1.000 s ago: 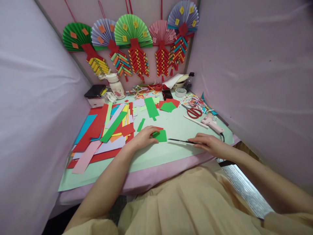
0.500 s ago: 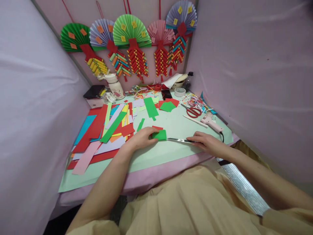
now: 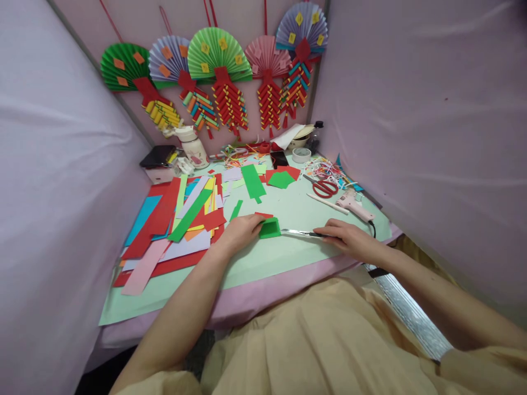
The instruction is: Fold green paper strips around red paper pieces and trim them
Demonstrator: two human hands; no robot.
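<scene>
My left hand [image 3: 244,232] holds a small folded piece of green paper [image 3: 270,228] by its left end, with the fold partly open. A small red paper piece [image 3: 264,214] lies just behind it. In my right hand [image 3: 345,236] is a knife [image 3: 302,233], held by its dark handle. Its thin shiny blade points left, and the tip is at the right edge of the green paper. A narrow green strip [image 3: 236,210] lies behind my left hand.
Coloured paper sheets [image 3: 164,219] cover the table's left side. Red-handled scissors [image 3: 325,188], a white stick [image 3: 327,203] and a glue gun [image 3: 354,206] lie at the right. Behind stand a white bottle [image 3: 194,149] and a tape roll [image 3: 302,155]. Paper fans [image 3: 220,55] hang above.
The folded green paper has opened a little, showing its inside. The knife and my right hand have shifted slightly left and up. The whole view has moved a little.
</scene>
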